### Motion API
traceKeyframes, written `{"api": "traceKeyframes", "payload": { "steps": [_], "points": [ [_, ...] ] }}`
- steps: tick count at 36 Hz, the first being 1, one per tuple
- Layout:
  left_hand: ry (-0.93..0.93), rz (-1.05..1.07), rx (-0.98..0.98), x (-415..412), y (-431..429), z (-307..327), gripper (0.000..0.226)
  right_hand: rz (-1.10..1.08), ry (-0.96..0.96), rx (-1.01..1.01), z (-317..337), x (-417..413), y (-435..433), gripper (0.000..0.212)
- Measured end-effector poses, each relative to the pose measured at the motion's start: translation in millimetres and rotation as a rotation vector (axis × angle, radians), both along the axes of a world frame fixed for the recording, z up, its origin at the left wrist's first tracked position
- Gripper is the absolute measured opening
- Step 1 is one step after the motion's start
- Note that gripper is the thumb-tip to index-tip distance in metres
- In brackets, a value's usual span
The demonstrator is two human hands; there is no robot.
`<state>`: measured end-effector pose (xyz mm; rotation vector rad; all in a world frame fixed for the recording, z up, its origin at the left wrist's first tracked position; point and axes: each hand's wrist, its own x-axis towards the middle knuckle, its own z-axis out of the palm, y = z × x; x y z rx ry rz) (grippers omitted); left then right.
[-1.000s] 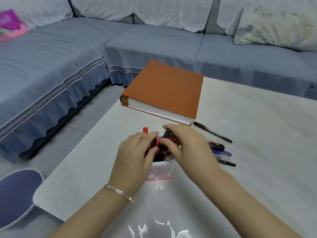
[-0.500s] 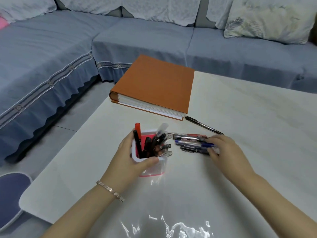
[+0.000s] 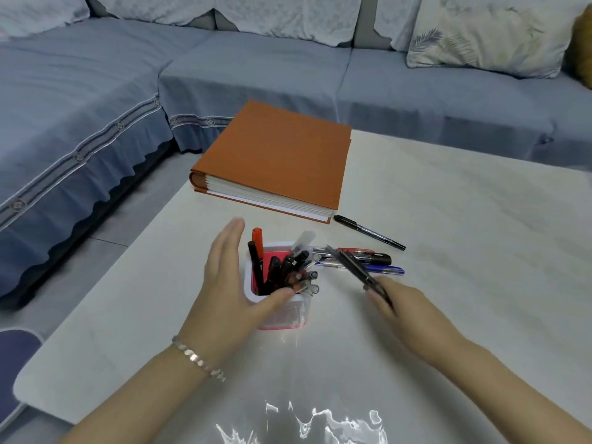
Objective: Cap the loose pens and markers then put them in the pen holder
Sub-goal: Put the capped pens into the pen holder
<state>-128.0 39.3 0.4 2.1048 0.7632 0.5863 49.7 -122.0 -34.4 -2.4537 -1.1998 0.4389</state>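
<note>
White marble-look table (image 3: 448, 219), orange album (image 3: 275, 158), blue sofa (image 3: 96, 91) behind, possibly L-shaped

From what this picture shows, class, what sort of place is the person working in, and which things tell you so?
Most likely a home living room. A blue corner sofa with a leaf-print cushion wraps round a low pale table, which bears a thick orange album.
</note>
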Motion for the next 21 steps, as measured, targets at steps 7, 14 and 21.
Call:
{"api": "traceKeyframes", "payload": {
  "steps": [7,14,21],
  "points": [
    [-0.095,-0.271,0.778,20,-8,39,0.059,0.159,0.337,0.238,79,-20,2,0.023],
    [0.122,-0.264,0.872,34,-6,52,0.059,0.172,0.482,0.311,101,-28,12,0.018],
    [-0.08,0.005,0.167,7,2,45,0.047,-0.235,0.629,0.746,97,-18,23,0.029]
  ]
}}
